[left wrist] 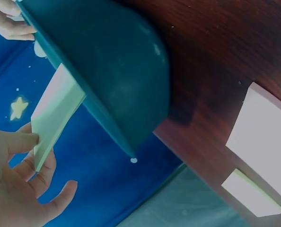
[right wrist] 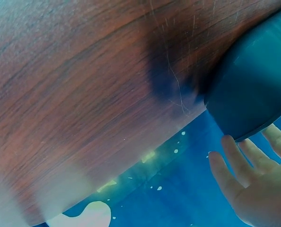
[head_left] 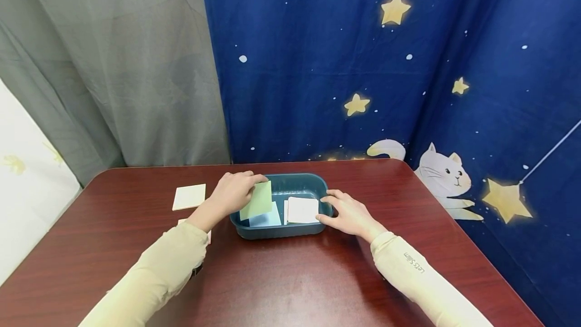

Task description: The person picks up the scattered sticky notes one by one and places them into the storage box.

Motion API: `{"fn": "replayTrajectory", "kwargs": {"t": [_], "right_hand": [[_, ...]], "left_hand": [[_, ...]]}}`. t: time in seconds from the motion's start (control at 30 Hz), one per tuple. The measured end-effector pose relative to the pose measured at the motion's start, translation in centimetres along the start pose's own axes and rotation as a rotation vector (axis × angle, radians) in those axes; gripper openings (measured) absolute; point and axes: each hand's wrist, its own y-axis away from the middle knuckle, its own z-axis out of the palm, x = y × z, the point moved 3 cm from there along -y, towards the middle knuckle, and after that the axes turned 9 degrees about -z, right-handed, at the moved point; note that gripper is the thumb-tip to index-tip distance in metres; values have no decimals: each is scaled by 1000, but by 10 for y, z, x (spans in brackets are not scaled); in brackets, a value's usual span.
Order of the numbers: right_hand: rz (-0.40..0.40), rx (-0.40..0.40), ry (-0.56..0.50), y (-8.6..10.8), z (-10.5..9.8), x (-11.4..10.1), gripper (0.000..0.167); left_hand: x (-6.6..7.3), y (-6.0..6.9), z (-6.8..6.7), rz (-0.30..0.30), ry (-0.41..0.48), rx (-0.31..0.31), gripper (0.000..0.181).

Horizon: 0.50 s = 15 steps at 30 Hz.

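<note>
My left hand point(head_left: 233, 192) pinches a light green sticky-note pad point(head_left: 257, 201) between thumb and fingers over the left end of a dark teal plastic bin point(head_left: 295, 180). The left wrist view shows the green pad point(left wrist: 57, 111) tilted against the bin's rim. Inside the bin lie a pale blue pad point(head_left: 267, 217), partly behind the green one, and a stack of white pads point(head_left: 303, 210). At the bin's right end, my right hand point(head_left: 348, 213) touches the rim with spread, fairly straight fingers; in the right wrist view its fingertips meet the bin wall point(right wrist: 259, 90).
A pale yellow pad point(head_left: 189, 197) lies on the reddish-brown table point(head_left: 281, 281) left of the bin. Another pad point(left wrist: 266, 137) is closer to me, mostly hidden by my left forearm in the head view. Grey and blue curtains point(head_left: 299, 64) hang behind the table's far edge.
</note>
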Motion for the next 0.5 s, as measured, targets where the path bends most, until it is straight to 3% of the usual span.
{"fn": "replayTrajectory", "kwargs": {"t": [0.27, 0.5], "right_hand": [[5, 1, 3, 1, 1, 1, 56], [7, 3, 1, 1, 0, 0, 57]], "left_hand": [[-5, -3, 14, 8, 21, -75, 36], [-8, -5, 29, -10, 38, -212, 36]]}}
